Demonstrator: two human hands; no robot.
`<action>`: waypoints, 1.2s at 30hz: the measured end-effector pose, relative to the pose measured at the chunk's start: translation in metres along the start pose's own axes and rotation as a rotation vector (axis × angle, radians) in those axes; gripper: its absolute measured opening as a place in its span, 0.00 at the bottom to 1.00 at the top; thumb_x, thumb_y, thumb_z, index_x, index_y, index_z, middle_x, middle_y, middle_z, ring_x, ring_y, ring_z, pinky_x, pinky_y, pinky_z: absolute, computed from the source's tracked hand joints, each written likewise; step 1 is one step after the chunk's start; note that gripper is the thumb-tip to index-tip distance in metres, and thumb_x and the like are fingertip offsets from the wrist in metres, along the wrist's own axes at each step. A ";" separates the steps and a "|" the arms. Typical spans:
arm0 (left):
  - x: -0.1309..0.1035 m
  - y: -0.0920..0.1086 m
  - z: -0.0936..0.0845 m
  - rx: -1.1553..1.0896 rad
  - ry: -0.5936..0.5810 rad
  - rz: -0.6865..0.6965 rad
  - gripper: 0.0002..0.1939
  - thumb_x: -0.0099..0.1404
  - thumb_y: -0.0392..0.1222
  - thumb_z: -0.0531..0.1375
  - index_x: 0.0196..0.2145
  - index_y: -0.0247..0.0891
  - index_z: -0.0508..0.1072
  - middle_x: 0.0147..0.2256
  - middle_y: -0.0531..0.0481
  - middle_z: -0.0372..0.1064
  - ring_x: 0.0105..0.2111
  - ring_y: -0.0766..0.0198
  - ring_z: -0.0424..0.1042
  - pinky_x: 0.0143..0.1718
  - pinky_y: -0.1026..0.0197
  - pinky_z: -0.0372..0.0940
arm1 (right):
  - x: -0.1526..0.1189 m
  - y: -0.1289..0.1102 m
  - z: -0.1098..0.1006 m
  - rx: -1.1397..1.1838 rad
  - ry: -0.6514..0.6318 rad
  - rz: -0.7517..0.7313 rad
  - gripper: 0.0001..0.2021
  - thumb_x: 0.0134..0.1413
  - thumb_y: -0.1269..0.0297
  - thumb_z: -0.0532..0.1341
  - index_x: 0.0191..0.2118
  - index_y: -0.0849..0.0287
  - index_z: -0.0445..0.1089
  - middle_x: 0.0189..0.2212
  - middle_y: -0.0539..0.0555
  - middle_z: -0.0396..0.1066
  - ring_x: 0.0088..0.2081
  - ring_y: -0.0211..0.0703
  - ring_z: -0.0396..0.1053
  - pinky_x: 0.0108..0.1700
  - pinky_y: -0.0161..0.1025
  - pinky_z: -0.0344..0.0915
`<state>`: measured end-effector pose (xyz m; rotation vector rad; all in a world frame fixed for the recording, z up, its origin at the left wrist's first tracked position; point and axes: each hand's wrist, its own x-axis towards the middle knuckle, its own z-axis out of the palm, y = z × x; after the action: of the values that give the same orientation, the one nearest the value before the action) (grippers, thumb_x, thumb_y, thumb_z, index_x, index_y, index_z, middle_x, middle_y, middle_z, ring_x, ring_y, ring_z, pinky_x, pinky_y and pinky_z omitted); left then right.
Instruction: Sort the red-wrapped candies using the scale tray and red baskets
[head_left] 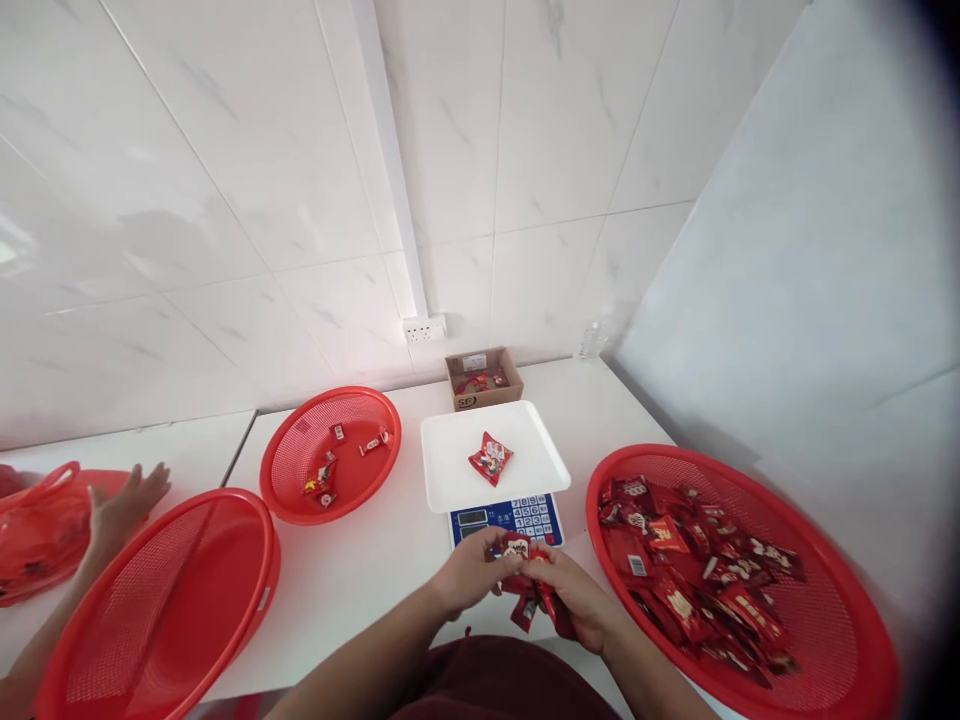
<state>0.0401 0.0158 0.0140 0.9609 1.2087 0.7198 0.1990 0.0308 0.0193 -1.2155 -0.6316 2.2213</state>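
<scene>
Close to my body, my left hand (474,572) and my right hand (574,592) meet in front of the scale. Both are closed around red candy packets (517,547), with several packets bunched together and some hanging below the fingers. How many each hand grips is hidden. Just beyond stands a blue digital scale (474,518) with a white weighing tray (450,480) on top. One red packet (492,458) lies near the middle of that tray. To my right, a large red basket (832,570) holds many red packets.
A red basket (390,465) with a few small packets stands left of the scale. Nearer is another red basket (259,590). A cardboard box (487,398) with red packets sits by the wall. At far left a co-worker's hand (124,510) is over a red bag (45,535).
</scene>
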 end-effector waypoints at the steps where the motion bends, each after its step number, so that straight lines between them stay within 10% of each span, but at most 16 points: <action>1: -0.001 -0.001 0.008 -0.062 0.029 -0.014 0.19 0.53 0.54 0.62 0.36 0.35 0.70 0.31 0.51 0.69 0.27 0.68 0.67 0.28 0.64 0.62 | 0.000 0.002 0.001 -0.016 -0.014 0.002 0.17 0.35 0.64 0.70 0.33 0.61 0.68 0.24 0.50 0.74 0.29 0.41 0.74 0.33 0.34 0.67; 7: 0.001 -0.001 0.007 -0.194 0.119 -0.045 0.23 0.47 0.57 0.65 0.29 0.35 0.67 0.25 0.54 0.66 0.22 0.70 0.64 0.25 0.65 0.60 | 0.007 0.010 -0.002 -0.016 0.031 0.011 0.18 0.33 0.61 0.70 0.32 0.60 0.66 0.23 0.48 0.72 0.26 0.38 0.71 0.32 0.33 0.64; 15: 0.047 0.013 -0.044 -0.433 0.490 -0.052 0.17 0.55 0.46 0.64 0.38 0.35 0.67 0.36 0.45 0.70 0.32 0.65 0.72 0.38 0.59 0.67 | 0.008 -0.001 -0.020 0.143 0.224 -0.004 0.13 0.36 0.65 0.70 0.30 0.60 0.67 0.23 0.48 0.72 0.24 0.32 0.70 0.29 0.28 0.66; 24: 0.054 0.012 -0.050 -0.094 0.596 -0.057 0.30 0.54 0.42 0.64 0.54 0.43 0.62 0.58 0.41 0.55 0.50 0.57 0.65 0.47 0.59 0.62 | 0.000 -0.013 -0.016 0.237 0.334 0.024 0.09 0.43 0.70 0.67 0.30 0.60 0.66 0.22 0.48 0.72 0.21 0.30 0.69 0.19 0.23 0.62; 27: 0.038 0.012 -0.026 -0.006 0.433 -0.041 0.22 0.57 0.48 0.61 0.48 0.40 0.66 0.49 0.43 0.65 0.45 0.59 0.67 0.44 0.59 0.62 | 0.004 -0.014 -0.014 0.260 0.305 0.015 0.10 0.43 0.68 0.68 0.31 0.59 0.67 0.23 0.48 0.72 0.21 0.29 0.69 0.19 0.23 0.62; 31: 0.016 0.009 0.007 -0.129 -0.059 -0.162 0.25 0.53 0.54 0.63 0.44 0.39 0.66 0.37 0.47 0.69 0.34 0.64 0.69 0.36 0.58 0.64 | 0.010 -0.012 -0.009 0.279 0.197 -0.024 0.11 0.40 0.64 0.70 0.29 0.58 0.67 0.22 0.46 0.71 0.20 0.28 0.67 0.22 0.24 0.65; 36: 0.010 0.000 0.014 -0.129 -0.075 -0.172 0.24 0.49 0.57 0.64 0.35 0.37 0.65 0.30 0.52 0.68 0.24 0.70 0.66 0.30 0.61 0.62 | 0.020 -0.011 -0.001 0.240 0.137 -0.065 0.13 0.39 0.61 0.70 0.30 0.56 0.67 0.23 0.46 0.71 0.21 0.30 0.67 0.25 0.28 0.68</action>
<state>0.0559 0.0213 0.0109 0.7605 1.1491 0.6121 0.1932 0.0528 0.0133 -1.1923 -0.3341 2.0706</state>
